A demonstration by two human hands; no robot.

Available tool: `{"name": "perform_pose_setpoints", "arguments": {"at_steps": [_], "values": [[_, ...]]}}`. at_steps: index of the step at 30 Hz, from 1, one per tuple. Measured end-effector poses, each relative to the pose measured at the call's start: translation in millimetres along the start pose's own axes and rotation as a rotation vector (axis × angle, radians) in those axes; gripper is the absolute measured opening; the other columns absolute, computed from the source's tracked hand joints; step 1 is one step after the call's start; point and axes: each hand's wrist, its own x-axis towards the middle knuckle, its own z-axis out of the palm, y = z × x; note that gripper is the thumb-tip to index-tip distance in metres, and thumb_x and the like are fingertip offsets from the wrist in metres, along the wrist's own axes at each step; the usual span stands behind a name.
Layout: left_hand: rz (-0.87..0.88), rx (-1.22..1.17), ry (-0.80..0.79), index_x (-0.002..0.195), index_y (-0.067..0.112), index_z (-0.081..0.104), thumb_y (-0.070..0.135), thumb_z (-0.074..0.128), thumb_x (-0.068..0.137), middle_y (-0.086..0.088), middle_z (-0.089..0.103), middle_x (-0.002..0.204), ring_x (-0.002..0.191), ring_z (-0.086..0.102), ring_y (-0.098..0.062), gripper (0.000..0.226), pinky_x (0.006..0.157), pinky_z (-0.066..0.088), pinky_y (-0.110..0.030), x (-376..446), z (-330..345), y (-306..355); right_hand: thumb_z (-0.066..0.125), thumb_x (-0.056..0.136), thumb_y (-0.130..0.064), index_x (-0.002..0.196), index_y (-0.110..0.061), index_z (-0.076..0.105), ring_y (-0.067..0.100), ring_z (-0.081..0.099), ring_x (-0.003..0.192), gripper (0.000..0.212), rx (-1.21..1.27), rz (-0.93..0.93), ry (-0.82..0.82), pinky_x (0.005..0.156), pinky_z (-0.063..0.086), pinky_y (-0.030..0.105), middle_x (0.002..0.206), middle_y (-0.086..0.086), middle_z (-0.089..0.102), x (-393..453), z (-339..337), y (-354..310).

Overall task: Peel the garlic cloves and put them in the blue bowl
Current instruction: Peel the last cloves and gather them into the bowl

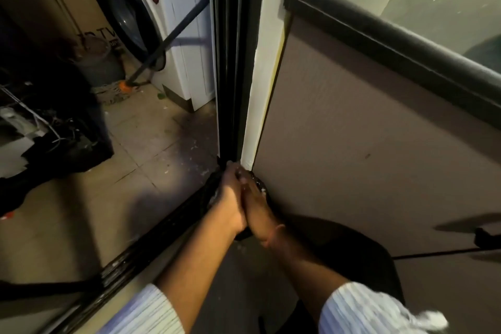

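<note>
your left hand (230, 198) and right hand (256, 205) press together low at the foot of the door frame (260, 76), over a black bag (214, 192); whether either grips it, i cannot tell. garlic and bowl are out of view.

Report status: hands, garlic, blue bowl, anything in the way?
Left hand and right hand pressed together low at the door frame, over something dark. No garlic or bowl visible. Grip unclear.
</note>
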Motion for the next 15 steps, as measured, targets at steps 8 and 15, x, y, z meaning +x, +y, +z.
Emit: {"name": "perform_pose_setpoints", "arguments": {"at_steps": [8,15], "values": [[0.685,0.489,0.125,0.157,0.015,0.043,0.048,0.024,0.111,-0.005,0.027,0.172,0.158,0.027,-0.016,0.059,0.131,0.017,-0.043,8.4,-42.8,-47.9,0.042,0.101,-0.070,0.132,-0.020,0.070,0.013,0.073,0.097,0.065,0.437,0.360,-0.021,0.079,0.060,0.025,0.129,0.008,0.072,12.4,-2.4,-18.3],[0.526,0.156,-0.065,0.143,0.030,0.062,0.073,0.026,0.103,0.010,0.063,0.147,0.147,0.047,-0.016,0.069,0.118,0.041,-0.033,-14.7,-11.2,0.7,0.033,0.099,-0.073,0.147,-0.033,0.054,0.012,0.047,0.147,0.066,0.039,0.043,0.010,0.127,0.029,0.036,0.153,-0.009,0.055,13.4,6.2,-6.6]]}}
